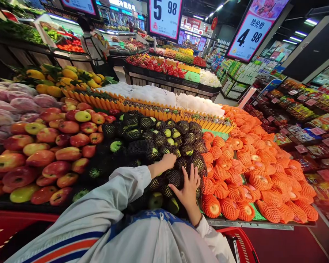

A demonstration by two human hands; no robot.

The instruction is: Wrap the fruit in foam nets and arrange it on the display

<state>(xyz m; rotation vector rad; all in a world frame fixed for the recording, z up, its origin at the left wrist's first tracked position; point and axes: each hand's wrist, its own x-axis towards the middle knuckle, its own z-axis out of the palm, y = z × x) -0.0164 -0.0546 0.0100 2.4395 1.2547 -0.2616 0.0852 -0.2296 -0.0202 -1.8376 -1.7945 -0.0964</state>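
My left hand point(168, 161) reaches into a pile of green apples in black foam nets point(134, 133). Its fingers are curled closed, and what they hold, if anything, is hidden beneath them. Just to the right and nearer to me, my right hand point(188, 187) has its fingers spread over the netted fruit. The fingertips touch or hover close to a black-netted piece point(199, 161); I cannot tell how firmly. Several fruits near my hands show green skin through the mesh.
Red apples point(57, 170) lie to the left, orange-netted fruit point(235, 175) to the right. A yellow picket divider point(150, 112) runs behind. Red baskets point(239, 243) stand at both sides below the display edge. Another person point(94, 45) stands at the far left.
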